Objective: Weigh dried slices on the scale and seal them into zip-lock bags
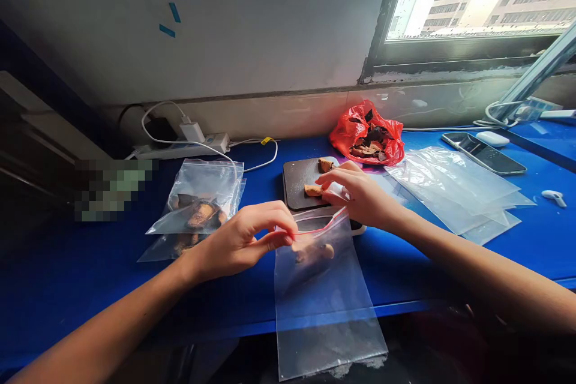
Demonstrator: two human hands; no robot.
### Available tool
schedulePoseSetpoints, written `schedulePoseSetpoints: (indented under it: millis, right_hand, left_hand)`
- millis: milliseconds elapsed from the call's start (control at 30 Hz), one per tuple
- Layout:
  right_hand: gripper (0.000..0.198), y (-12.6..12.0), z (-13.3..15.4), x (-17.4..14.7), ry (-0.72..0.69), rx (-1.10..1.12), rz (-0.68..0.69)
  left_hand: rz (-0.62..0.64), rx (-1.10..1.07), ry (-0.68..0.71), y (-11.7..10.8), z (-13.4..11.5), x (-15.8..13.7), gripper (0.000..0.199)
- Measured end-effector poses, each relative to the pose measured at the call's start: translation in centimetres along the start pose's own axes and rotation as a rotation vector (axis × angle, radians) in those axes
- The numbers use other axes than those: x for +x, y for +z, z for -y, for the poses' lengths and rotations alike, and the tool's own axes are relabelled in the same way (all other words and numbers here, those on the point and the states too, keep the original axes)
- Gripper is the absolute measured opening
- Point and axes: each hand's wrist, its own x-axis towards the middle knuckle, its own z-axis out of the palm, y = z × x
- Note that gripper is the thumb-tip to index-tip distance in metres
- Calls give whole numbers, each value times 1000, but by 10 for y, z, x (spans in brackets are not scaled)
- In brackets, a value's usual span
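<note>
My left hand point(263, 234) pinches the red-lined mouth of a clear zip-lock bag point(324, 312) between thumb and fingers. The bag hangs over the table's front edge with its mouth partly open, and a few brown pieces show through its upper part. Beyond it, my right hand point(351, 192) has its fingertips closed on a dried brown piece point(313, 190) over a flat dark-topped scale point(299, 174). Another dried chunk point(326, 164) rests on the scale's far edge. The bag's right corner lies against the right hand's heel.
Filled zip-lock bags point(198, 210) lie at left. A red plastic bag point(391, 144) of dark dried pieces stands behind the scale. Flat clear bags point(454, 186), a phone point(486, 153), a white case point(492, 139) and an earbud point(554, 197) lie right. A power strip point(211, 143) runs along the wall.
</note>
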Motion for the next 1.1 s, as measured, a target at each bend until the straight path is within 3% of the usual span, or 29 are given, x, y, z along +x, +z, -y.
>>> schedulePoseSetpoints:
  millis: [233,433,567,700,767,833,967,1100]
  right_hand:
    - [19,-2,-4,5,-81,-8,-15]
    - [10,5,-3,13,-115,67,-2]
    - [7,-12,5,10,-57,154,-83]
    - [13,-37,20,2,-99,297,119]
    - [19,-42,22,-1,-152,254,166]
    - [23,-40,14,-2,-163,126,67]
    - [24,-26,-20,0,-8,-79,-194]
    - [32,-12,-43,7,51,-114,-148]
  left_hand:
    - [-2,-19,-41,2,3,1,11]
    - [15,-29,-34,3,4,1,11]
    - [-2,-24,-55,1,4,1,11]
    - [0,-24,-66,1,4,1,11]
    - [2,-29,-60,1,4,1,11]
    - [6,-32,-50,1,4,1,11]
    - [6,-26,-28,1,3,0,12]
    - [28,-16,-16,1,1,-1,12]
